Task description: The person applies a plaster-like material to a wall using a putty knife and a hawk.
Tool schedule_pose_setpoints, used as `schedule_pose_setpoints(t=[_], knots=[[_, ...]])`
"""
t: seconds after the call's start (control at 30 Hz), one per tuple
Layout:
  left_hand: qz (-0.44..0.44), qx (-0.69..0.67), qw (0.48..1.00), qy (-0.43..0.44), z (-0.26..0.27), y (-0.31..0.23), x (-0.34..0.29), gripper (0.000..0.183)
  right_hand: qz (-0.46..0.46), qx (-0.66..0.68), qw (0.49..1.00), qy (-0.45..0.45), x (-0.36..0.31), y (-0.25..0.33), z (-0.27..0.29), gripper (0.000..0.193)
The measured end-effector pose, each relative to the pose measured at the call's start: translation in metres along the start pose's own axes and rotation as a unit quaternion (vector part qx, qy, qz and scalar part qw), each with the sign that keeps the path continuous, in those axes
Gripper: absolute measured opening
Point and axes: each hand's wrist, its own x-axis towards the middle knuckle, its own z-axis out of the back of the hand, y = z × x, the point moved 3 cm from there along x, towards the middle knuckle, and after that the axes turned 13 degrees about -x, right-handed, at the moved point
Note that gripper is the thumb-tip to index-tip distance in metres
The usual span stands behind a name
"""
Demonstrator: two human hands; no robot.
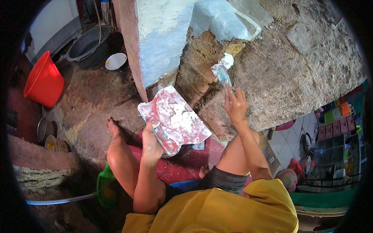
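In the head view, a piece of cardboard at the right bears a pale mark too small to read. One board, reddish and smeared with white paste, is in front of the person, the grip of the left hand clenched on its near-left edge. The right hand grasps one scraper, its smeared blade against a white lump on the rough surface. Leftward: one red bucket, one dark basin, one white plate.
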Motion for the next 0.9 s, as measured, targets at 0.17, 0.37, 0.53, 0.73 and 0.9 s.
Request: schedule_pose_setpoints(t=[0.17,0.37,0.53,0.73,0.9], knots=[[0.007,-0.01,1.0,-0.003,-0.001,0.001,-0.001,0.038,0.0,0.007,0.998,0.061,-0.02,0.004,0.012,0.043],[0.008,-0.05,0.998,0.042,-0.004,-0.002,-0.004,0.039,-0.068,0.313,0.922,0.218,-0.032,0.006,0.048,0.038],[0.026,-0.049,0.998,0.039,0.001,-0.009,-0.004,0.036,-0.013,0.497,0.816,0.296,-0.004,0.018,0.087,0.032],[0.045,-0.113,0.991,0.055,-0.007,-0.012,-0.013,0.036,0.139,0.383,0.875,0.261,0.002,0.019,0.099,0.034],[0.024,-0.125,0.989,0.08,-0.009,-0.008,-0.013,0.038,0.152,0.323,0.898,0.259,-0.007,-0.001,0.106,0.039]])
